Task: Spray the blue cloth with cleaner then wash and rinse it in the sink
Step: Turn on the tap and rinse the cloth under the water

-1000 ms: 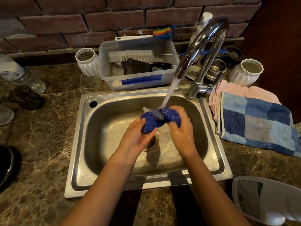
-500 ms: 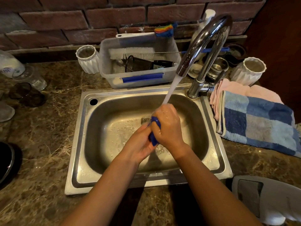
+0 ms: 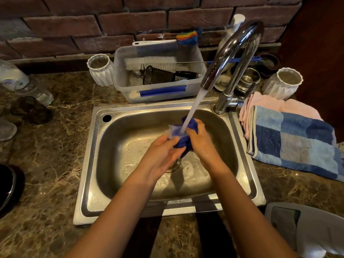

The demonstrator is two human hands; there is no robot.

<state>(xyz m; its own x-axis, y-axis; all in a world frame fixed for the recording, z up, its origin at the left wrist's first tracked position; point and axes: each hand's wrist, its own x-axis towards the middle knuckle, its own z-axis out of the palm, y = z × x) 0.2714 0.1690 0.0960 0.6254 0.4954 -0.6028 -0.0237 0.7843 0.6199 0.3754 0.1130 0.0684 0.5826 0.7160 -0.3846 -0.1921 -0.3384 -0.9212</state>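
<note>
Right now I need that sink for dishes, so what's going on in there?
A person is washing a blue cloth in the sink. Both hands, left hand and right hand, squeeze it under the water running from the faucet. The tap is on and the cloth is bunched up above the drain.

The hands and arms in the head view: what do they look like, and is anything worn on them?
Both arms are bare as far as the picture shows: no sleeves, gloves, watch or bracelets are visible. The left hand and the right hand show no rings that I can make out, and both look wet, with water drops glistening on them.
</note>
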